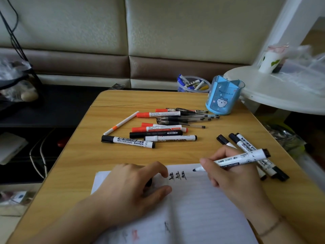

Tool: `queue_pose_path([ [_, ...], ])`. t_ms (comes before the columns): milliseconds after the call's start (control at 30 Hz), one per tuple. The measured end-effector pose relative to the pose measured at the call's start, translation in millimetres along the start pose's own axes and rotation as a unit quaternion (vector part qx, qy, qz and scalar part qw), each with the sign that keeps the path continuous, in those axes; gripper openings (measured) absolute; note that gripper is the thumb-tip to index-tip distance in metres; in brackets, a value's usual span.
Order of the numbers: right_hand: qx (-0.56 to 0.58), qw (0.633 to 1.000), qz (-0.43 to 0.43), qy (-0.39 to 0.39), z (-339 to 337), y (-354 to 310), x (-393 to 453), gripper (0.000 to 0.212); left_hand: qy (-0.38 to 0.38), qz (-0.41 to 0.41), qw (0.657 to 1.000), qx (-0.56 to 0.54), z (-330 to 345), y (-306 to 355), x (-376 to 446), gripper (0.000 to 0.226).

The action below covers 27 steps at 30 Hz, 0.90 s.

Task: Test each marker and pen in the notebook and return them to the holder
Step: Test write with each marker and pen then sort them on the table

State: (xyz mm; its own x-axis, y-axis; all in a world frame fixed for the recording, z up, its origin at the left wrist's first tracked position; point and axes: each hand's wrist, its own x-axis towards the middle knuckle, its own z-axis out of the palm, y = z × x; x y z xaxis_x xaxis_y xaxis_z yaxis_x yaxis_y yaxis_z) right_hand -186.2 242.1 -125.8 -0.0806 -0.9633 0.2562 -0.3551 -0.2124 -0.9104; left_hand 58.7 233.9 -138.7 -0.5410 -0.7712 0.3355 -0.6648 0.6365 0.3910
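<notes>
**Marker tip at the notebook page, cap in the other hand**

The right hand [233,175] grips a white whiteboard marker [242,158], its fingers [206,164] curled round the barrel near the uncapped dark tip, which sits at or just above the page; contact cannot be told. The left hand [133,187] rests on the open notebook [193,208] at lower centre, fingers loosely curled with a small black object, apparently the cap [149,183], tucked under them. Three black scribbles [177,177] lie between the two hands, just left of the marker tip.

Readable print: "WHITEBOARD MARKER" on a black-capped marker [128,141] in the middle of the counter [84,155], "MARKER" on a red-capped marker [158,129] behind it. The blue holder [223,97], upper right of the counter, bears a cartoon face and small lettering too blurred to read.

A heap of red and black markers and clear pens [186,118] lies in mid-frame, well apart from the fingers. Three more black-capped markers [246,145] lie just behind the right hand, partly hidden by it. A clear tub of markers [193,84] stands just left of the holder.
</notes>
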Motion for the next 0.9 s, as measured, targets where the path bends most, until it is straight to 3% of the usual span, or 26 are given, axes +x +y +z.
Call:
queue_pose_path([
  [167,-0.036,0.999,-0.026,0.008,11.3,5.0,6.7,0.042,-0.014,0.003,1.000,0.003,1.3,-0.7,0.4,0.026],
  [900,-0.062,0.998,-0.007,-0.019,15.9,2.2,7.5,0.038,0.000,0.002,1.000,0.017,1.7,3.0,1.5,0.023],
])
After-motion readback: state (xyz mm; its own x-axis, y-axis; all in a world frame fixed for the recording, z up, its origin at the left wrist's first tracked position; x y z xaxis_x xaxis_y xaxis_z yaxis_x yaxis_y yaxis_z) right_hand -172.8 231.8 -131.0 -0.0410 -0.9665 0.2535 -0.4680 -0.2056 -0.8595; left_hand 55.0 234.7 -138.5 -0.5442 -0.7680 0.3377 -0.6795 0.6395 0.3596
